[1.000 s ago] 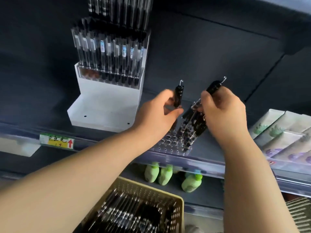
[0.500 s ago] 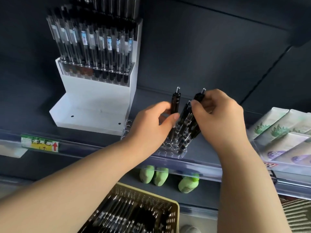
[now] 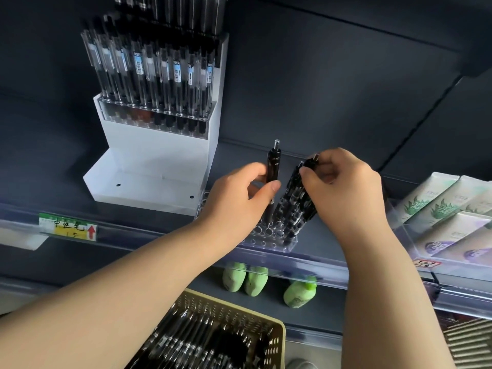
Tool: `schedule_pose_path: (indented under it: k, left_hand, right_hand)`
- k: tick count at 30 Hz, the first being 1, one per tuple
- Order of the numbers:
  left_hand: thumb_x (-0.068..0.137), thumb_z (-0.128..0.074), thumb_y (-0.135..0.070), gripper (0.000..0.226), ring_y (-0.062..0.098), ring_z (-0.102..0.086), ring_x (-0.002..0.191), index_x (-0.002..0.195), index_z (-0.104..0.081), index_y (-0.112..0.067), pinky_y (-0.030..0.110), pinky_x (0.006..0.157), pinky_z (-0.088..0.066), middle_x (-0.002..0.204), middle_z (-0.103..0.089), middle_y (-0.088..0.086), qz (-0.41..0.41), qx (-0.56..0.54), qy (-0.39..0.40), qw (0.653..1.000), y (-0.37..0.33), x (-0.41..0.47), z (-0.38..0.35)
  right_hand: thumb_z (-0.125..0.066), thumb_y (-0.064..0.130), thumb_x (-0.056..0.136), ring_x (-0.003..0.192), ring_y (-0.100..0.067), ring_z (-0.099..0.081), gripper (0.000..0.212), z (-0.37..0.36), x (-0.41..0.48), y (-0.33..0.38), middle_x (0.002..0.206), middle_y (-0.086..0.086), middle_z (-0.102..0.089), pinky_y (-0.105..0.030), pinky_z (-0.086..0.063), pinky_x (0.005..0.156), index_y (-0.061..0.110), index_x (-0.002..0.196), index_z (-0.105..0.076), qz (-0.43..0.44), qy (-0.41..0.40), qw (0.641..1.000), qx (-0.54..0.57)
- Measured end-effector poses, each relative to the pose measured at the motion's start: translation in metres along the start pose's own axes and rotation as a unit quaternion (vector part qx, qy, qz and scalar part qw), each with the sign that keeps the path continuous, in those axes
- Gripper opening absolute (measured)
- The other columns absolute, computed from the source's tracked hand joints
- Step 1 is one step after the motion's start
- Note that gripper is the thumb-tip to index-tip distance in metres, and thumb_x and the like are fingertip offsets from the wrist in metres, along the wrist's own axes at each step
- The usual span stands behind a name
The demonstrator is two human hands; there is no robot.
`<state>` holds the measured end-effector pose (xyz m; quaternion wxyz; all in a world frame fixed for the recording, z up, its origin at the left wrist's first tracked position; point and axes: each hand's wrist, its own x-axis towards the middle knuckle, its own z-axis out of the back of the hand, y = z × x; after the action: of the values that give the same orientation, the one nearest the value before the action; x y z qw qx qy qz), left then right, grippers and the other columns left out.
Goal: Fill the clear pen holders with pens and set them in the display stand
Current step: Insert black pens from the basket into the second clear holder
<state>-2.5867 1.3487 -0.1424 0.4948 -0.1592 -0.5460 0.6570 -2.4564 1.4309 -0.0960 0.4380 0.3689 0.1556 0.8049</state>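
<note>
A clear pen holder (image 3: 269, 239) with rows of round holes sits on the dark shelf, right of the white display stand (image 3: 157, 166). My left hand (image 3: 239, 198) pinches a single black pen (image 3: 273, 169) upright, its tip down in the holder. My right hand (image 3: 343, 187) grips the tops of a bunch of black pens (image 3: 294, 201) that lean in the holder's right side. The stand's upper tier carries a filled holder of clear-barrelled pens (image 3: 151, 75); its lower step is bare.
A tan perforated basket (image 3: 277, 334) full of black pens sits below me. Green bottles (image 3: 246, 279) stand on the lower shelf. Pale tube boxes (image 3: 452, 209) lie at the right. A yellow price tag (image 3: 69, 226) hangs on the shelf rail.
Both hands have come lower onto the holder. The single pen in my left hand now stands upright, and the right-hand bunch has sunk deeper into the holes.
</note>
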Motion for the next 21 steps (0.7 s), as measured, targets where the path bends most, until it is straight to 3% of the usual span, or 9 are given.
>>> schedule_pose_path:
  k: [11,18,21]
  left_hand:
    - [0.087,-0.060,-0.034,0.025,0.005,-0.062,0.077,0.109,-0.063,-0.022,0.029,0.075,-0.053,0.094,-0.066,-0.010,-0.001,0.005,0.006,1.000,-0.0016,0.0012,-0.0005]
    - [0.086,-0.061,-0.034,0.029,0.010,-0.064,0.080,0.111,-0.062,-0.020,0.037,0.077,-0.053,0.096,-0.067,-0.007,0.004,-0.001,0.016,1.000,-0.0031,0.0002,-0.0021]
    - [0.085,-0.062,-0.033,0.032,0.015,-0.065,0.082,0.112,-0.062,-0.017,0.038,0.080,-0.052,0.098,-0.067,-0.003,0.009,-0.007,0.022,1.000,-0.0030,-0.0002,-0.0041]
  right_hand:
    - [-0.068,0.029,0.079,0.066,-0.002,-0.057,0.009,-0.0014,-0.0001,-0.0010,0.064,0.024,-0.056,-0.015,-0.041,0.060,0.028,0.086,-0.063,0.002,0.006,1.000,-0.002]
    - [-0.068,0.023,0.079,0.068,0.002,-0.059,0.009,-0.0015,-0.0004,-0.0025,0.063,0.025,-0.057,-0.016,-0.045,0.062,0.030,0.083,-0.063,-0.005,0.010,1.000,-0.002]
    - [-0.070,0.022,0.079,0.067,0.003,-0.059,0.010,-0.0020,-0.0002,-0.0015,0.062,0.026,-0.055,-0.008,-0.041,0.060,0.030,0.081,-0.065,-0.002,0.001,1.000,-0.007]
